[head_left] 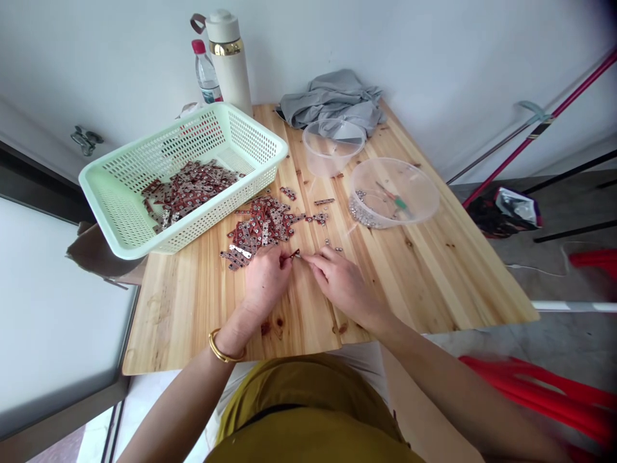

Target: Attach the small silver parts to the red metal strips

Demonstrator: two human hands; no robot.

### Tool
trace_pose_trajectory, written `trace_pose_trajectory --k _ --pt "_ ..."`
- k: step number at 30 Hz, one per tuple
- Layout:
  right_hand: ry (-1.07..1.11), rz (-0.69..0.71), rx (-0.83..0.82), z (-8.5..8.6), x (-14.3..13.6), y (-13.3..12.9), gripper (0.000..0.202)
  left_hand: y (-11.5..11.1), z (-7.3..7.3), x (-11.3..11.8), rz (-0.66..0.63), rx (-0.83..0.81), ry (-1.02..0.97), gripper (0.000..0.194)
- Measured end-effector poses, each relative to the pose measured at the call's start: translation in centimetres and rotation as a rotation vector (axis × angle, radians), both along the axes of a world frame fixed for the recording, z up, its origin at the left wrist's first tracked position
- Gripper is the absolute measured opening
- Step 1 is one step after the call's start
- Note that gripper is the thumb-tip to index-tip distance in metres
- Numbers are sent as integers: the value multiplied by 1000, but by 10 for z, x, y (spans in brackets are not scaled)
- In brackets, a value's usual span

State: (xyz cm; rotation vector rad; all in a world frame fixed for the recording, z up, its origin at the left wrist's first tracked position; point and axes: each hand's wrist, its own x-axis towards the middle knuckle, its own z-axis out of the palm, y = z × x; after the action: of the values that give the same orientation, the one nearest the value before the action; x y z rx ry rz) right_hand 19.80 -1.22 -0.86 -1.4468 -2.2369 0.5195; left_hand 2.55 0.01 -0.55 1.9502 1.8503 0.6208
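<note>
Over the wooden table, my left hand (268,275) is closed, thumb and fingers pinching a small reddish-brown perforated strip (294,253). My right hand (341,281) is closed in a pinch at the strip's right end. A tiny silvery bit shows by its fingertips, too small to name. Just beyond my left hand lies a loose pile of similar brown strips (263,222) with metal-ringed holes. A few small metal pieces (332,245) rest on the wood past my right fingertips.
A pale green basket (193,239) holding many strips stands at the left. Two clear plastic tubs, a near one (424,193) with small metal parts and a green-handled tool and a far one (321,164), stand right. Grey cloth (332,96), a white flask (231,71) and a bottle (206,72) are behind.
</note>
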Motion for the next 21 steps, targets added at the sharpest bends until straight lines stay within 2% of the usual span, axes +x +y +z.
trace_pose_trajectory --k 3,6,21 --pt "171 18 -18 -3 6 4 30 0 0 1 0 -5 9 11" --pt "233 4 -19 -5 8 5 30 0 1 2 4 -14 28 12" --pt "84 -10 -13 -3 1 4 32 -1 3 4 -12 -10 161 12"
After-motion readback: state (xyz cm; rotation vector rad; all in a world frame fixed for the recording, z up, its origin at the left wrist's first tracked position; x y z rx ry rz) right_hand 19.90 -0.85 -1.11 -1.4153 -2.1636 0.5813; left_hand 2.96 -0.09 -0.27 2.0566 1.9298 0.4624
